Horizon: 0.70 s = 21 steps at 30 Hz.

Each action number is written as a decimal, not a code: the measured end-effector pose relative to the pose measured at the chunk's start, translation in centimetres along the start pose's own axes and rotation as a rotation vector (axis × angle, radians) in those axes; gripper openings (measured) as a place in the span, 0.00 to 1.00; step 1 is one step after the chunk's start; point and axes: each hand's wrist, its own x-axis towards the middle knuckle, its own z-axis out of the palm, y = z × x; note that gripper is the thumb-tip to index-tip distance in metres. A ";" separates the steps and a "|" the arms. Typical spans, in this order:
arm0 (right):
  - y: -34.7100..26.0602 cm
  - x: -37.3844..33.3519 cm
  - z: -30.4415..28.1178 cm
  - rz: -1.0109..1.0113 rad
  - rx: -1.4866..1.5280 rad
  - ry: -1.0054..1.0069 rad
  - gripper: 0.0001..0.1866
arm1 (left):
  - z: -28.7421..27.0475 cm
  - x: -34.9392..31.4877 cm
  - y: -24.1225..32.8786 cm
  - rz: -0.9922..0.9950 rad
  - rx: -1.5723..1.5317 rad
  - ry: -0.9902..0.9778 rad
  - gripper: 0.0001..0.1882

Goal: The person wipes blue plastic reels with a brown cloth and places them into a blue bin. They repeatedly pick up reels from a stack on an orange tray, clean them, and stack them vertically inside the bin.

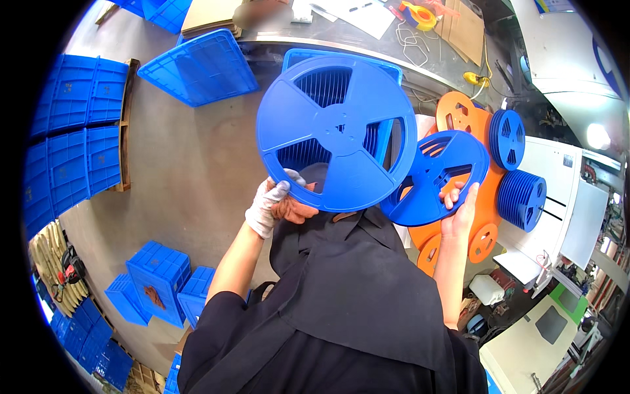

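My left hand (279,200), in a white glove with bare-looking or orange-tan fingertips, grips the lower left rim of a large blue plastic reel (367,172). This reel faces me with its three openings and central hub. Rows of thin blue edges show through the openings. My right hand (458,207), bare, has its fingers curled round the right rim of a second blue reel (478,161), which is tilted and partly hidden behind the first. Behind the first reel, the rim of a blue crate (308,54) shows.
To the right stands an orange rotary holder (489,197) with orange discs, carrying blue reel stacks (522,200). A worktable (275,36) with papers, tape and cords spans the far side. Blue crates (72,95) are piled at left; more crates (161,269) sit on the floor lower left.
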 end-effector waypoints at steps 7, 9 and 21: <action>0.9 -0.7 -0.1 0.068 0.049 0.016 0.25 | -1.5 -0.6 -0.3 -0.003 -0.100 0.037 0.16; 1.1 -0.8 -0.1 0.060 0.060 0.014 0.25 | -1.9 -0.7 -0.2 -0.020 -0.097 0.030 0.17; 3.5 -3.1 -1.7 0.041 0.079 0.092 0.25 | -7.5 6.1 -0.3 0.077 0.796 0.342 0.08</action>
